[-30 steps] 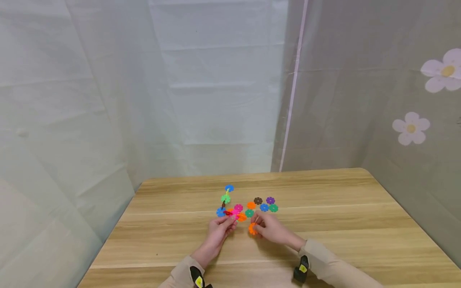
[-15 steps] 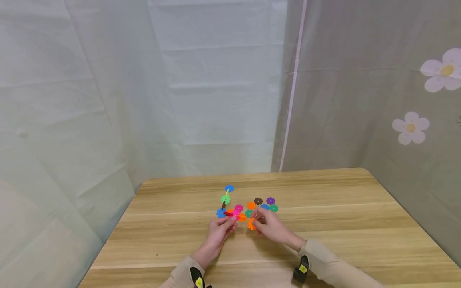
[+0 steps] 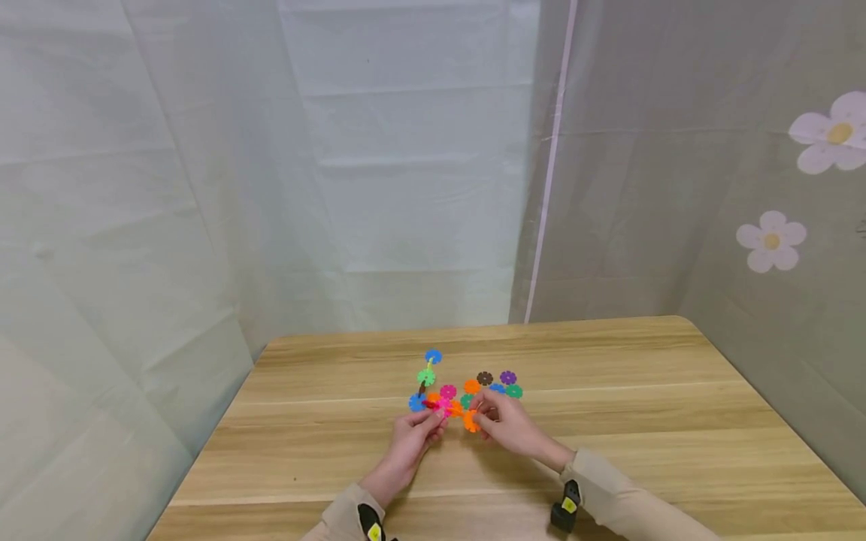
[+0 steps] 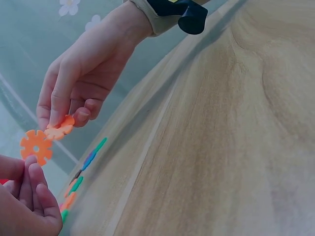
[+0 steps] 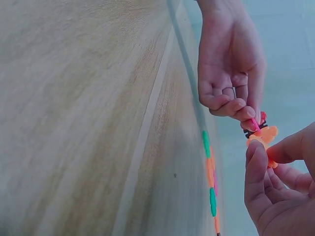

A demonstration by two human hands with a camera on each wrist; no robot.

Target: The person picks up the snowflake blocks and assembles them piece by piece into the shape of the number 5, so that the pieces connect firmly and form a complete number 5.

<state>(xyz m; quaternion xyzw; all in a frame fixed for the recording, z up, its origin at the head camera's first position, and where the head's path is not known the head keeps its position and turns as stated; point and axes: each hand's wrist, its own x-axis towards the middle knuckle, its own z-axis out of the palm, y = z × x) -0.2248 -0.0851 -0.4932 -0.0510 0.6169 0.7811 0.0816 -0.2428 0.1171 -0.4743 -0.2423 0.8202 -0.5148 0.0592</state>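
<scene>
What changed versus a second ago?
Right hand brought its orange disc left and forward, up to the orange end disc of the chain; the chain, pinched in the left hand, shifted slightly right and nearer. No new grasp or release seen; loose discs stayed.

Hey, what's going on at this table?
A person's left hand holds a chain of colorful notched discs, gripping it near one end. Their right hand pinches an orange disc right by the chain's end disc, also orange. It looks like they may be fitting the two together, though I can't tell if they've locked. More loose discs lie on the table just beyond the right hand.
</scene>
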